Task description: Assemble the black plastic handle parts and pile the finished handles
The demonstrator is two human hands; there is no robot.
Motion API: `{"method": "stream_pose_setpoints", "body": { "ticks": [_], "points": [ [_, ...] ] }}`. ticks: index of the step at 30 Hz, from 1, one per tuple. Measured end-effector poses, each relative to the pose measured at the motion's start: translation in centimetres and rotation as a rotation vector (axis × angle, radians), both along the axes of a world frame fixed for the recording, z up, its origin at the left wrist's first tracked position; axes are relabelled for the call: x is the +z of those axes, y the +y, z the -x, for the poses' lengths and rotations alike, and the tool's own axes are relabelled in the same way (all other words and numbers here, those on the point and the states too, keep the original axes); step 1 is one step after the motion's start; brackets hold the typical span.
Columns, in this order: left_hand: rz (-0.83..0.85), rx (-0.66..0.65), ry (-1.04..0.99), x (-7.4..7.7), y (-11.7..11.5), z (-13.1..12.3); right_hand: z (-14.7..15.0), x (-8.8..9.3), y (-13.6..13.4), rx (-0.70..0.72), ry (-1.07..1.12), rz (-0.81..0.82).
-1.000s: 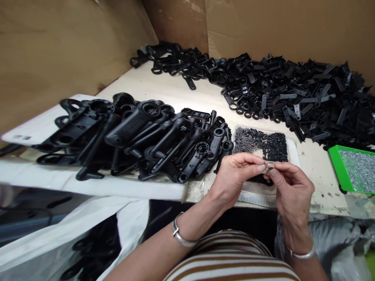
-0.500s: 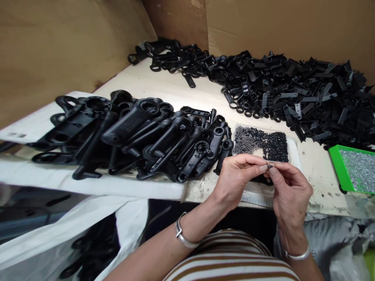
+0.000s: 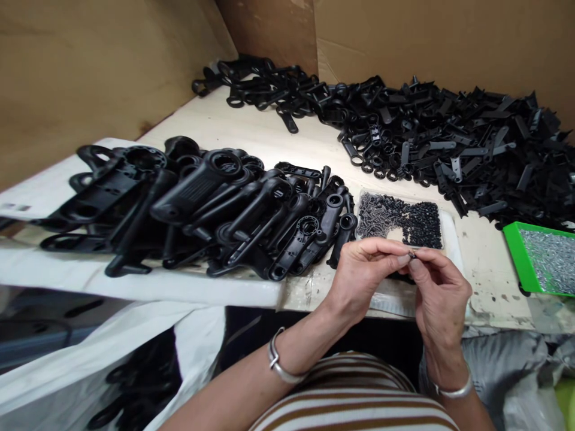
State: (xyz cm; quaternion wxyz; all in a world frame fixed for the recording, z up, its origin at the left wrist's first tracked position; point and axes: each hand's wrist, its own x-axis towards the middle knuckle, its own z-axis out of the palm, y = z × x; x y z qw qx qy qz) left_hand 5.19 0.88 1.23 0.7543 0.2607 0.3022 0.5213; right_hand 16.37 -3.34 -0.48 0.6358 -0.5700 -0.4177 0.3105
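My left hand [image 3: 362,272] and my right hand [image 3: 440,287] meet fingertip to fingertip over the table's front edge. Between their pinched thumbs and forefingers is a tiny dark part [image 3: 412,254], mostly covered by the fingers, its exact kind too small to make out. Just beyond the hands sits a shallow clear tray [image 3: 442,230]. Small metal springs [image 3: 376,218] fill its left side, and small black pieces [image 3: 422,224] its right side. Something black lies partly hidden under my hands.
Black plastic handle-like parts [image 3: 233,209] are heaped on the left. A larger pile of black parts [image 3: 449,137] runs along the back and right. A green tray [image 3: 516,257] of small silvery pins stands at right. Cardboard walls [image 3: 426,48] enclose the table [image 3: 188,129].
My right hand has shifted slightly left and its fingers have drawn closer to the left fingertips. The view has moved a little; the piles and trays look the same.
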Motion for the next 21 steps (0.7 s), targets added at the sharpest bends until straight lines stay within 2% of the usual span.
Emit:
{"method": "stream_pose_setpoints", "body": {
  "ticks": [12,16,21],
  "points": [
    [-0.13,0.021,0.086,0.38,-0.31,0.17,-0.8,-0.17,-0.21,0.02,0.042,0.059],
    [-0.17,0.042,0.122,0.4,-0.36,0.19,-0.99,-0.31,-0.45,-0.002,-0.047,0.104],
    [-0.27,0.06,0.185,0.31,-0.58,0.4,-1.05,0.01,-0.82,-0.007,-0.202,0.074]
  ]
}}
